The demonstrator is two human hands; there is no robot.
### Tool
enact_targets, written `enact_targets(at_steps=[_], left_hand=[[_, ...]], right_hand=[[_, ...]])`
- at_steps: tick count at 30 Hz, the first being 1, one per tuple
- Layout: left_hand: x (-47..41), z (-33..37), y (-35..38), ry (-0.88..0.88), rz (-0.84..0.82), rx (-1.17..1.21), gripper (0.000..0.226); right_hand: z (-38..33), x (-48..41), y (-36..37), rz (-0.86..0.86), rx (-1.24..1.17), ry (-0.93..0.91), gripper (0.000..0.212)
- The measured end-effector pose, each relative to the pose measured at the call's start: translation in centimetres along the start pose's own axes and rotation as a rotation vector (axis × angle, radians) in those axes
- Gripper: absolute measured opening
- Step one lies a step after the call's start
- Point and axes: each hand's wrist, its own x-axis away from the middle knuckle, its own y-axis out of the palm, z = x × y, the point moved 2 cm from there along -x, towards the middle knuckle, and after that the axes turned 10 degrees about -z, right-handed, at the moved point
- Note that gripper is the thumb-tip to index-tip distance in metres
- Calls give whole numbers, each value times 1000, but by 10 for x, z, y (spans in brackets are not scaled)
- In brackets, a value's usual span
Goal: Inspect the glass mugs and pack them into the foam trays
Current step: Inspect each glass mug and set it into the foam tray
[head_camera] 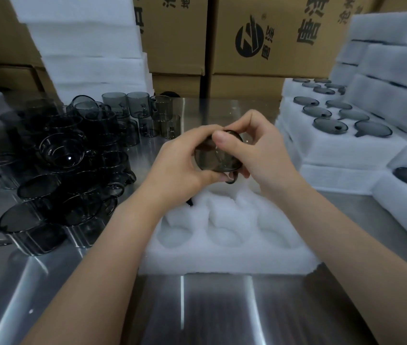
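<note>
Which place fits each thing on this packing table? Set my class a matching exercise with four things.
Things: 1 held mug; 2 loose mugs; 3 nearest foam tray; 4 cardboard boxes.
Places: A behind the table; B between left hand and right hand; C left on the table; D below the hands.
Pairs: 1-B; 2-C; 3-D; 4-A.

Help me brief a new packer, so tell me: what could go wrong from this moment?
1. The left hand and right hand hold the mug by the fingers above the foam tray. A slip might send it past the foam onto the steel table.
2. The unpacked mugs lie heaped glass on glass close to the left forearm. A nudge could chip or topple them.
</note>
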Motion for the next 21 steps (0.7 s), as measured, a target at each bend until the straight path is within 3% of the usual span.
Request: enact_targets(at_steps=[5,12,16,21], left_hand=[[-1,-5,0,-37,-34,108,68],[-3,-15,-4,-102,46,174,59],[-3,-17,-5,-133,74,116,57],[-3,-17,-5,-151,122,-20,53]], right_hand=[[4,-2,-4,45,-144,88,21],[12,-7,-1,-274,-536,155,34],[15,-12,1,-289,-481,161,44],[16,-21,4,-214,-336,186,32]])
